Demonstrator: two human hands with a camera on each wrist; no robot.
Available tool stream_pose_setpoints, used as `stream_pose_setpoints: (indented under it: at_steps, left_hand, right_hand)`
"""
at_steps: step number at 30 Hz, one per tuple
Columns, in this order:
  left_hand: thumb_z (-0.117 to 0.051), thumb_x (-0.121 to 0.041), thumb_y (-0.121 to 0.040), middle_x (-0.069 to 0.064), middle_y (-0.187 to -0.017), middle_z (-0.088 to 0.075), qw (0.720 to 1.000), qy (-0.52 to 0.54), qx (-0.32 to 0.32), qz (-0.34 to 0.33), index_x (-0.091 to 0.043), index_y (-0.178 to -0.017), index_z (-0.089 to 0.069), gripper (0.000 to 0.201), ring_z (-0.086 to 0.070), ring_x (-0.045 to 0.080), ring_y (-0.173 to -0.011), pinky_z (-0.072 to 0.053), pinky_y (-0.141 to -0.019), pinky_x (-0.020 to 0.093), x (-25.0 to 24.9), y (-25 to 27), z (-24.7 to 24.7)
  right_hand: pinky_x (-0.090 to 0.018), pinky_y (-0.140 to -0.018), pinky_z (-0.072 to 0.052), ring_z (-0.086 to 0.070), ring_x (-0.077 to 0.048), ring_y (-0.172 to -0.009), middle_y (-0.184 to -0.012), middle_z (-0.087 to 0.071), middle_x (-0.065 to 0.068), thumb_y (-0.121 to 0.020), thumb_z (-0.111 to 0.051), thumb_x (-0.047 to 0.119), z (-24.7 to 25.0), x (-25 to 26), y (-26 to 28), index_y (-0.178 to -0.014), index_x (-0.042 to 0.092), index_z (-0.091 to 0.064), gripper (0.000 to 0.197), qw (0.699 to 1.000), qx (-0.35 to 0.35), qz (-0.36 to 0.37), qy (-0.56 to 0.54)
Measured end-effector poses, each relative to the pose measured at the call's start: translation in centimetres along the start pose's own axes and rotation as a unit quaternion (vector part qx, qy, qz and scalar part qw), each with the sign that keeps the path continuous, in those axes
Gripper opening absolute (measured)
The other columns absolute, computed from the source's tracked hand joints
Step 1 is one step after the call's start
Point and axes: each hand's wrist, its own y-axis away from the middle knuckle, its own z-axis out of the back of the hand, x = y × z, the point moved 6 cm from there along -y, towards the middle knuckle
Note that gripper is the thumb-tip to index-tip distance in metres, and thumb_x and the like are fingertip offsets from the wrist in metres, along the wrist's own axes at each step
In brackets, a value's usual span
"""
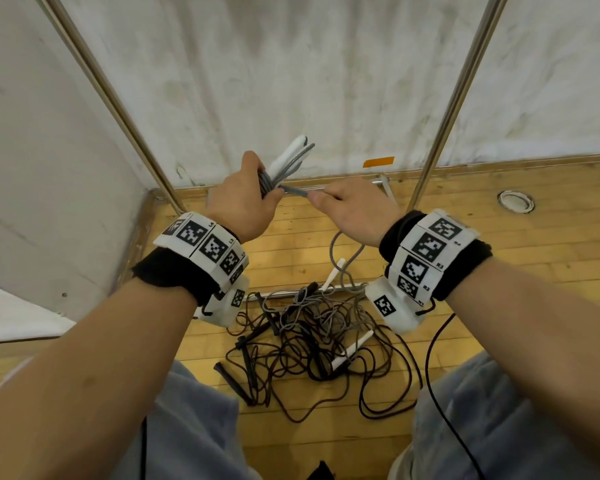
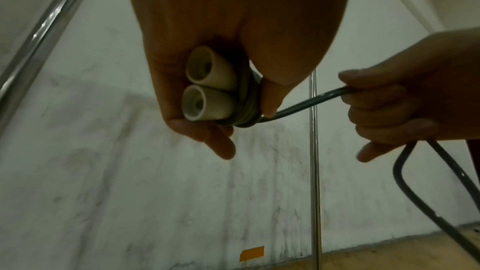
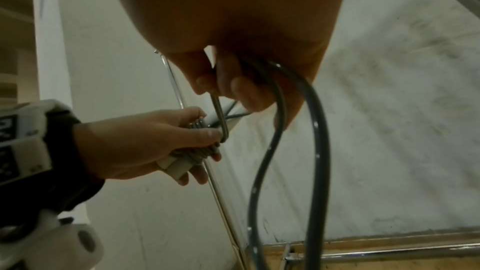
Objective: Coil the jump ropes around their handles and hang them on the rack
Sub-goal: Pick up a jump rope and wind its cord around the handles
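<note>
Nearest the knees, a tangle of dark and grey ropes [image 1: 312,344] lies on the wooden floor [image 1: 499,258], limp and likely to snag. Higher up, the left hand [image 1: 243,206] wraps two white handles [image 2: 205,87] held side by side, several turns already on them. Beside it, the right hand [image 1: 354,209] pinches the grey rope [image 1: 295,190] taut. Light, springy, probably slick cord: grip close to the coil. Beyond stands the rack's chrome uprights [image 1: 458,98].
</note>
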Motion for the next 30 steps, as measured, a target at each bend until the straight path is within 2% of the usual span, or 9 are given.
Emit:
stream_pose_setpoints:
  at_steps: [4,6,8,11,14,17,22,27,30]
  left_hand:
    - [-0.058,-0.031,-0.093,0.001,-0.087,-0.049,0.998,-0.029,0.064,0.002,-0.016,-0.113,-0.037,0.033,-0.049,0.022,-0.069,-0.035,-0.059,0.032,-0.4,0.2,-1.5]
    - [-0.057,-0.029,-0.093,0.002,-0.092,-0.053,0.994,-0.049,0.098,-0.019,-0.016,-0.121,-0.041,0.034,-0.049,0.022,-0.075,-0.035,-0.063,0.032,-0.9,0.4,-2.3]
    - [-0.056,-0.031,-0.093,0.002,-0.097,-0.059,0.987,-0.076,0.134,-0.04,-0.019,-0.119,-0.044,0.031,-0.052,0.022,-0.079,-0.04,-0.065,0.034,-1.6,0.9,-3.2]
    - [-0.055,-0.035,-0.089,0.0,-0.098,-0.063,0.98,-0.105,0.161,-0.06,-0.024,-0.122,-0.046,0.035,-0.058,0.022,-0.082,-0.051,-0.073,0.038,-2.7,1.9,-4.2]
    - [-0.057,-0.046,-0.083,-0.003,-0.094,-0.064,0.977,-0.106,0.153,-0.101,-0.026,-0.113,-0.052,0.037,-0.061,0.022,-0.084,-0.052,-0.074,0.038,-4.0,2.4,-4.5]
    - [-0.053,-0.064,-0.081,-0.006,-0.08,-0.061,0.972,-0.115,0.146,-0.14,-0.026,-0.096,-0.058,0.042,-0.058,0.019,-0.077,-0.049,-0.068,0.035,-5.2,3.0,-4.8]
    - [-0.054,-0.047,-0.086,-0.009,-0.062,-0.048,0.973,-0.125,0.12,-0.151,-0.027,-0.075,-0.046,0.025,-0.046,0.011,-0.057,-0.028,-0.049,0.027,-5.4,3.3,-4.5]
    - [-0.055,-0.043,-0.087,-0.008,-0.063,-0.049,0.971,-0.112,0.128,-0.166,-0.026,-0.077,-0.048,0.02,-0.044,0.009,-0.056,-0.027,-0.048,0.026,-6.0,3.8,-4.0]
    - [-0.058,-0.044,-0.086,-0.006,-0.064,-0.05,0.969,-0.041,0.148,-0.196,-0.024,-0.081,-0.054,0.02,-0.047,0.012,-0.058,-0.034,-0.053,0.03,-6.4,4.1,-2.8]
  right_hand:
    - [-0.029,-0.055,-0.031,-0.036,-0.013,-0.052,-0.058,-0.039,0.002,-0.098,-0.042,0.028,-0.4,0.7,0.4,-0.07,0.008,-0.052,0.036,0.999,0.031,0.022,-0.006]
    - [-0.022,-0.052,-0.031,-0.038,-0.011,-0.053,-0.061,-0.042,0.004,-0.098,-0.043,0.025,0.0,0.9,0.5,-0.074,0.012,-0.054,0.029,0.999,0.033,0.035,-0.001]
    - [-0.017,-0.05,-0.03,-0.039,-0.009,-0.053,-0.062,-0.046,0.004,-0.098,-0.042,0.024,0.6,1.0,0.6,-0.075,0.014,-0.057,0.029,0.998,0.011,0.053,0.013]
    - [-0.021,-0.055,-0.028,-0.045,-0.014,-0.063,-0.07,-0.053,-0.001,-0.099,-0.041,0.026,1.2,0.9,0.6,-0.08,0.005,-0.061,0.034,0.996,-0.024,0.072,0.048]
    - [-0.015,-0.051,-0.028,-0.042,-0.008,-0.056,-0.062,-0.048,0.004,-0.098,-0.042,0.031,2.0,0.6,0.5,-0.078,0.009,-0.06,0.035,0.994,-0.065,0.067,0.055]
    - [-0.026,-0.055,-0.03,-0.045,-0.012,-0.056,-0.062,-0.052,0.0,-0.097,-0.044,0.035,2.7,0.1,0.4,-0.079,0.006,-0.062,0.039,0.991,-0.089,0.066,0.082]
    - [-0.03,-0.053,-0.037,-0.051,-0.021,-0.058,-0.061,-0.056,-0.005,-0.093,-0.049,0.046,3.8,-1.5,-0.3,-0.076,0.01,-0.066,0.043,0.99,-0.094,0.023,0.101]
    - [-0.028,-0.048,-0.028,-0.036,-0.014,-0.047,-0.051,-0.041,-0.001,-0.085,-0.06,0.048,4.6,-3.7,-0.9,-0.072,0.007,-0.068,0.044,0.995,-0.081,-0.036,0.047]
    - [-0.026,-0.049,-0.025,-0.028,-0.01,-0.038,-0.046,-0.029,0.001,-0.079,-0.064,0.054,4.8,-4.6,-0.9,-0.06,0.012,-0.065,0.045,0.997,-0.059,-0.052,-0.018]
